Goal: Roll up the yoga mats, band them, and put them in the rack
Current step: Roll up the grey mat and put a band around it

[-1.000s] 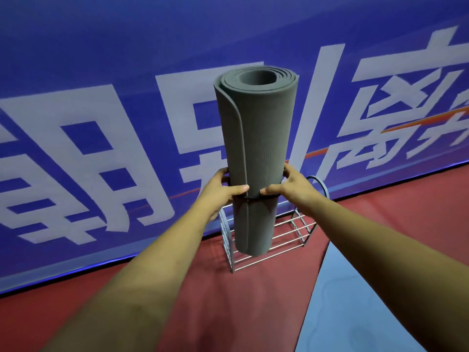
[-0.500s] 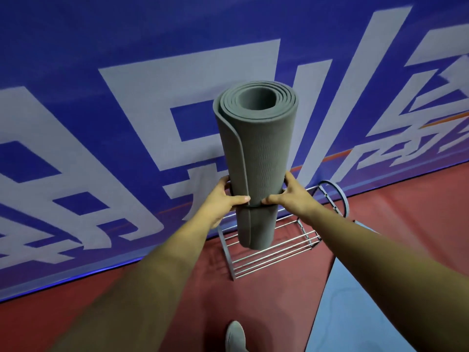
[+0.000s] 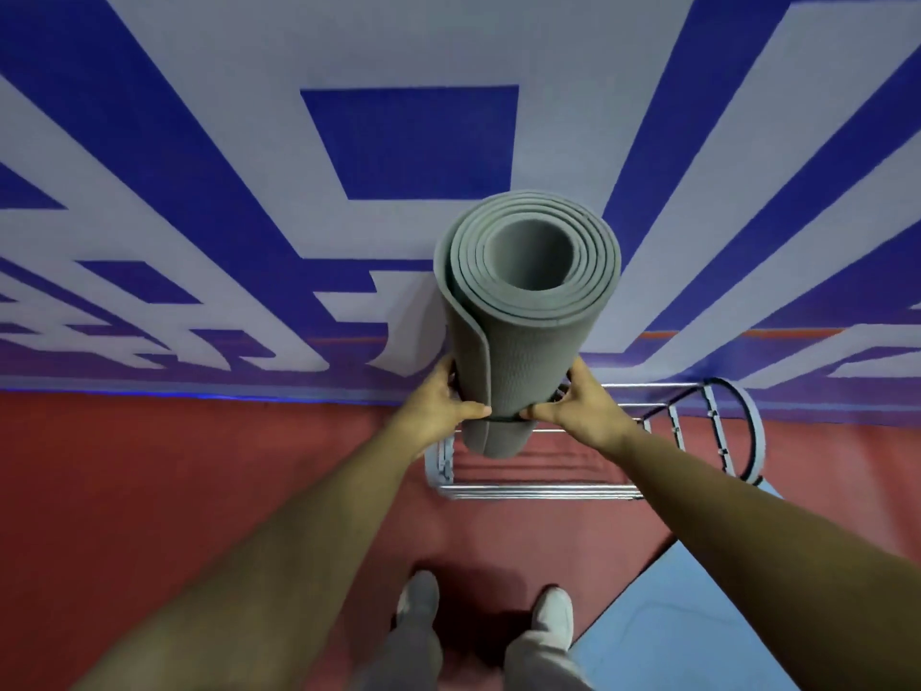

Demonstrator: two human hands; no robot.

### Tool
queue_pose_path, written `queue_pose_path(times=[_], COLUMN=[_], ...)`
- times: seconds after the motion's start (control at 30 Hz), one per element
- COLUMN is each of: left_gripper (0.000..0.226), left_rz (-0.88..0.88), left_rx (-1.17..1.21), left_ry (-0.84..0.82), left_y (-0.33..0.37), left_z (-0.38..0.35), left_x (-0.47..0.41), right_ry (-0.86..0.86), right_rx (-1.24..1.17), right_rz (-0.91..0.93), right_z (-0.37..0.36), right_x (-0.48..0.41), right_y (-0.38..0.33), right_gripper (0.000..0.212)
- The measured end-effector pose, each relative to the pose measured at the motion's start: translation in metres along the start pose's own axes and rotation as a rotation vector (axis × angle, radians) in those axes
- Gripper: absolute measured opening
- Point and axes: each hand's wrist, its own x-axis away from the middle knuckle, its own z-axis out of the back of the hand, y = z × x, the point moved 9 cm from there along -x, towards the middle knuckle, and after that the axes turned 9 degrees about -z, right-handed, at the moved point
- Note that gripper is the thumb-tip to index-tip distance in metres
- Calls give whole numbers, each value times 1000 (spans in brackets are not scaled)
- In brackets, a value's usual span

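A rolled grey yoga mat [image 3: 523, 336] stands upright in the middle of the head view, its open spiral end facing me. A thin dark band [image 3: 503, 417] circles its lower part. My left hand [image 3: 438, 403] grips the roll from the left at the band. My right hand [image 3: 578, 408] grips it from the right at the same height. The mat's lower end hangs over the left part of a chrome wire rack [image 3: 548, 488] on the floor. Whether the mat touches the rack's bottom is hidden.
The rack has a round hoop end [image 3: 737, 431] on its right and stands against a blue wall banner [image 3: 408, 142] with large white characters. Red floor [image 3: 149, 481] lies around it. A light blue mat [image 3: 697, 625] lies at lower right. My two shoes [image 3: 418, 598] stand below the rack.
I have stepped closer and the view has tilted down, so I look into the roll's top. The mat has moved over the rack's left side. Both hands keep their grip.
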Motion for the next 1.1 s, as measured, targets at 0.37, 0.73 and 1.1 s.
queue_pose_path(times=[0.37, 0.73, 1.1], left_gripper=[88, 79, 113], left_rz=[67, 71, 125], left_rx=[41, 4, -58], left_ry=[50, 42, -86], left_y=[-86, -116, -169], left_z=[-18, -12, -22], left_x=[-27, -47, -43], right_ry=[-136, -114, -181], right_rx=[-52, -13, 23], right_rz=[-81, -99, -202], right_z=[-17, -18, -43], right_x=[-58, -92, -108], right_y=[94, 123, 174], right_gripper=[82, 77, 91])
